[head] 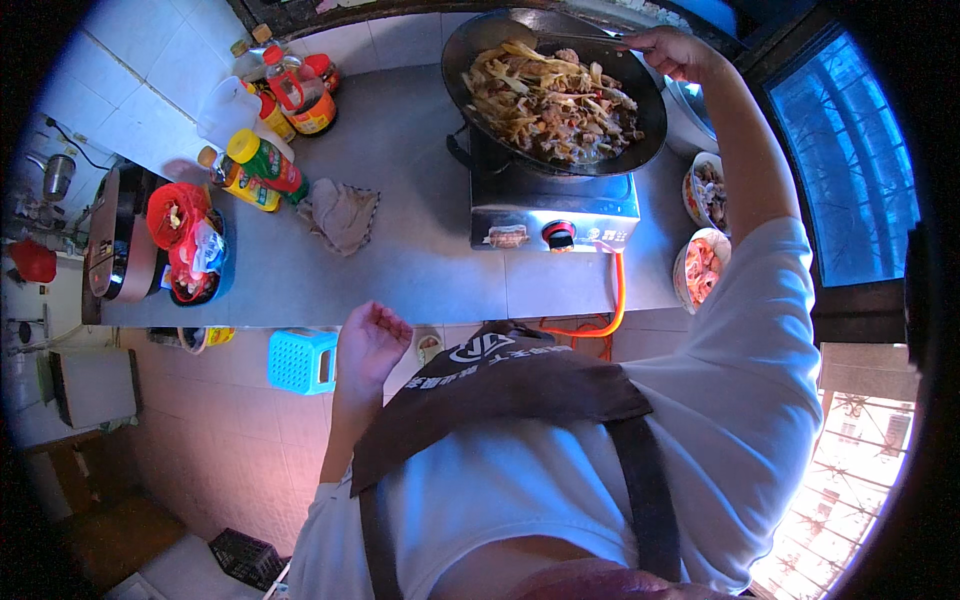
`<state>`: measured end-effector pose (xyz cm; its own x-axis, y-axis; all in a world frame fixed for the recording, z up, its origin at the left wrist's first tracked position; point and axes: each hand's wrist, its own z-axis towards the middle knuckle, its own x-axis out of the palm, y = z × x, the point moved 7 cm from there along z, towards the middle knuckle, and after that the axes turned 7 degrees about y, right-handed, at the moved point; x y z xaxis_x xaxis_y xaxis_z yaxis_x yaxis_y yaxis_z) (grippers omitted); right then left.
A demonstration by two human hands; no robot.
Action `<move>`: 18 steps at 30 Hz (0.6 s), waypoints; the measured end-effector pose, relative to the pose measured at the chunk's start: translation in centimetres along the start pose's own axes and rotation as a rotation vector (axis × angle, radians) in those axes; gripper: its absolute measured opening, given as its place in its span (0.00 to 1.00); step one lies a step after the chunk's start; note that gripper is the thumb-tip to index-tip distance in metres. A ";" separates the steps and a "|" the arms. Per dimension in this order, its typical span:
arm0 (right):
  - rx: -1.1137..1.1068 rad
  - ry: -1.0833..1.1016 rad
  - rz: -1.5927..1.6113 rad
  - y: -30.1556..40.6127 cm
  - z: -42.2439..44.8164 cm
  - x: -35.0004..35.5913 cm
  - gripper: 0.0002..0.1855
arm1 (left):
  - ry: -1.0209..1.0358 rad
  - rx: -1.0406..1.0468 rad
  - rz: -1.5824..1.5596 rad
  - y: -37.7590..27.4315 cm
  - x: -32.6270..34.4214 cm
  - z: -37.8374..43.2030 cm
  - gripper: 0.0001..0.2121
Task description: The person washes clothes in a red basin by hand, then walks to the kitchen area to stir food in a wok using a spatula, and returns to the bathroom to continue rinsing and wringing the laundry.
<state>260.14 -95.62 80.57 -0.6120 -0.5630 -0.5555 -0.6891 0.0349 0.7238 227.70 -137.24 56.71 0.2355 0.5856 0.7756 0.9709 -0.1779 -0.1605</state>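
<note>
My right hand (679, 56) grips the handle of a metal cooking utensil (574, 36) at the far right rim of a black wok (652, 112). Its head reaches the upper left of the wok, and the food partly hides it. Brownish pieces of food (555, 105) with pale strips and red bits fill the wok. Under the wok stands a single-burner gas stove (555, 214) with a black and red knob (559, 235). My left hand (373, 341) hangs just before the counter's front edge, palm up, fingers loosely bent, holding nothing.
On the grey counter (420, 187) lies a crumpled cloth (341, 214). Sauce bottles (307, 97) stand back left, near a rice cooker (124, 232) and red bags (178, 217). Two bowls of food (705, 262) stand right. An orange hose (619, 292) crosses the front edge. Below is a blue stool (300, 361).
</note>
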 end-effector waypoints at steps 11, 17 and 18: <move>-0.360 -0.415 -0.921 4.0 -16.7 5.5 0.13 | 0.118 -0.106 0.004 0.1 1.9 3.4 0.06; -0.397 -0.549 -0.969 3.5 -20.1 6.0 0.13 | 0.143 -0.130 0.035 0.0 2.2 4.3 0.06; -0.419 -0.575 -0.940 3.7 -19.2 6.3 0.13 | 0.144 -0.133 0.034 0.0 2.2 4.4 0.06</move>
<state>261.21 -114.92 87.63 -0.0903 0.2363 -0.9675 -0.8469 -0.5294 -0.0503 228.43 -132.48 55.70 0.2497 0.4603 0.8520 0.9459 -0.3042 -0.1129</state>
